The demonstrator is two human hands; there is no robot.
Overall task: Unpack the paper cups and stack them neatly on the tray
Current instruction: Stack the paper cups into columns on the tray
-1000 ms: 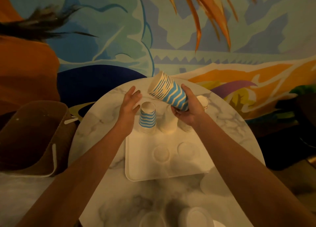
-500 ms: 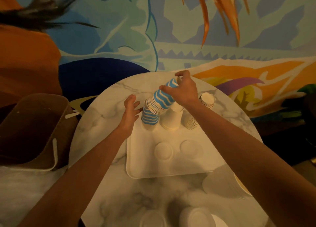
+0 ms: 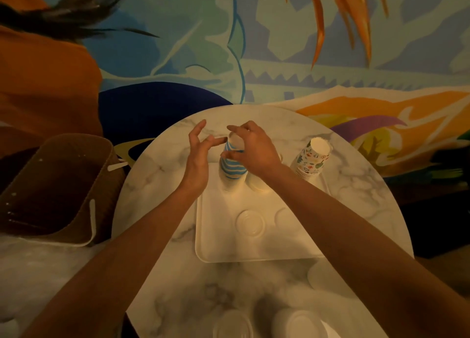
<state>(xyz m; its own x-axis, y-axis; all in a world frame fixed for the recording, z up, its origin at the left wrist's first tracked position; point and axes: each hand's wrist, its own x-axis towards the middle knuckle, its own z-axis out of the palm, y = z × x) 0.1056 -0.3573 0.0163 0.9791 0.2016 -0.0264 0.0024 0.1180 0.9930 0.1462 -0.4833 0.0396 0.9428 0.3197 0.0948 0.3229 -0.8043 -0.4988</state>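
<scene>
The right hand [image 3: 255, 150] curls over the top of the blue-striped cup stack [image 3: 232, 168]. Its thumb lies against the striped side and its fingers [image 3: 235, 128] arch over the upturned base, so the top of the stack is held between them. The left hand [image 3: 197, 159] stands on the other side with fingers [image 3: 201, 126] spread and loosely bent. Two fingertips reach toward the upper cup, but I cannot tell whether they touch it.

Below both sets of fingers, the striped stack stands upside down on the far left corner of the tray [image 3: 254, 251]. Just under the right palm, and partly hidden by it, a plain white cup stack [image 3: 259, 185] stands beside the striped one. Past the right wrist, a patterned cup stack [image 3: 311, 159] leans slightly at the tray's far right corner, apart from the hand. Nearer the person than the fingers, a round white disc [image 3: 250, 222] lies flat on the tray.

The tray rests on a round marble table [image 3: 157, 174]. Beyond the left hand's outer side sits a brown basket [image 3: 50, 185]. At the table's near edge lie blurred white round lids [image 3: 297, 322].
</scene>
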